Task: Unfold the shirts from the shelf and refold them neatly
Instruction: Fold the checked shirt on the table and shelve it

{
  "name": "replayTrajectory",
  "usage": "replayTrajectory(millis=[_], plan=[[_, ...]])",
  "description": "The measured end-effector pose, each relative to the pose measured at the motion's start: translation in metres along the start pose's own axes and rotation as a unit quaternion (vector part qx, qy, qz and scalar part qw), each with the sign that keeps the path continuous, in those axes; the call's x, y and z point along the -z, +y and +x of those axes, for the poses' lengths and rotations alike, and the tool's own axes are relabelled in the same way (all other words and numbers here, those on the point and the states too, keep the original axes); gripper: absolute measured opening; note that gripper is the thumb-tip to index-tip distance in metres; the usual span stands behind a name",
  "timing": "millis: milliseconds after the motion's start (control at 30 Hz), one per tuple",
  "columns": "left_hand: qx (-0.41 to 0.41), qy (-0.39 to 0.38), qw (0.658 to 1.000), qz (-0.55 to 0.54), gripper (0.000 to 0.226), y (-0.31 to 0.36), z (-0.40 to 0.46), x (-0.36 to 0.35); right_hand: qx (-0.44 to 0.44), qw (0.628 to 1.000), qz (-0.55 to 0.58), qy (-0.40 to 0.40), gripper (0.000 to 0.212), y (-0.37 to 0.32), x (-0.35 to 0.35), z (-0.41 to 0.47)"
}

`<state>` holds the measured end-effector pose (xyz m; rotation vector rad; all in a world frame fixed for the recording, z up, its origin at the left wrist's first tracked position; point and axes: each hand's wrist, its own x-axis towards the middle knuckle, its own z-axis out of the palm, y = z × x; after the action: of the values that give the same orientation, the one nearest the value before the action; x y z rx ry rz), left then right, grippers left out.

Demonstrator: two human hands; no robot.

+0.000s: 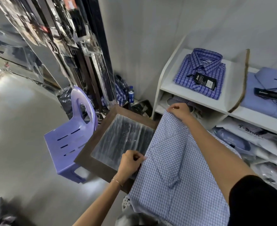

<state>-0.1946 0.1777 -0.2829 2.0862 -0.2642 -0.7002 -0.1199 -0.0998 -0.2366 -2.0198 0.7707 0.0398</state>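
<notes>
Checked cloth: the light blue checked shirt (175, 160) lay spread over the right side of the glass-topped bench (118, 137), one sleeve folded across its middle and its near part hanging toward the person.
Left hand: the left hand (131, 160) pinched the shirt's left edge, fingers curled round the fabric, just above the glass.
Right hand: the right hand (179, 110) gripped the far corner of the shirt, close in front of the white shelf (191, 95).
Step in hand: judged to be straightening one long edge before a fold.
Doing it well: both pinches ought to pull apart evenly so the edge ran taut and straight; the sleeve should be smoothed flat first, since a ridge there would likely show through the fold.
Risk: the overhanging near part could drag the cloth off the bench.
Beyond: a folded blue plaid shirt (201, 72) with a black tag sat on the shelf top, a pale blue shirt (265, 97) beside it; a purple plastic chair (72, 136) stood left of the bench.
</notes>
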Motion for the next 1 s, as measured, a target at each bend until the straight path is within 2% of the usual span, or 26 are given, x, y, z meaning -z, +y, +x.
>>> replayTrajectory(millis=[133,200,267,333,433,500,567,700,833,933,1000], plan=[[0.002,-0.036,0.999,0.009,0.011,0.001,0.004,0.009,0.033,0.999,-0.021,0.027,0.010,0.003,-0.013,0.002],[-0.032,0.008,0.995,0.092,0.009,0.004,0.002,0.009,0.035,0.997,-0.041,0.057,0.012,0.004,-0.017,0.001],[-0.113,0.097,0.974,0.173,0.012,0.008,0.001,0.005,0.060,0.990,-0.057,0.116,0.020,0.005,-0.016,-0.006],[-0.246,0.124,0.941,0.198,0.024,0.013,0.004,-0.004,0.094,0.979,-0.058,0.173,0.025,0.008,-0.014,-0.029],[-0.430,0.051,0.868,0.243,0.033,0.021,0.022,-0.029,0.133,0.968,-0.065,0.203,0.039,0.026,-0.032,-0.092],[-0.464,-0.019,0.827,0.318,0.044,0.023,0.035,-0.047,0.129,0.973,-0.076,0.177,0.053,0.046,-0.054,-0.135],[-0.442,-0.061,0.802,0.397,0.059,0.019,0.047,-0.056,0.123,0.972,-0.117,0.161,0.058,0.072,-0.074,-0.162],[-0.398,-0.088,0.810,0.422,0.063,-0.001,0.059,-0.060,0.101,0.970,-0.180,0.130,0.062,0.112,-0.093,-0.183],[-0.390,-0.104,0.813,0.421,0.066,0.000,0.058,-0.059,0.090,0.970,-0.183,0.131,0.062,0.113,-0.091,-0.180],[-0.375,-0.100,0.849,0.359,0.067,0.015,0.057,-0.057,0.098,0.972,-0.151,0.154,0.053,0.108,-0.079,-0.193],[-0.412,-0.050,0.862,0.293,0.052,0.035,0.057,-0.056,0.094,0.970,-0.134,0.180,0.050,0.114,-0.066,-0.213]])
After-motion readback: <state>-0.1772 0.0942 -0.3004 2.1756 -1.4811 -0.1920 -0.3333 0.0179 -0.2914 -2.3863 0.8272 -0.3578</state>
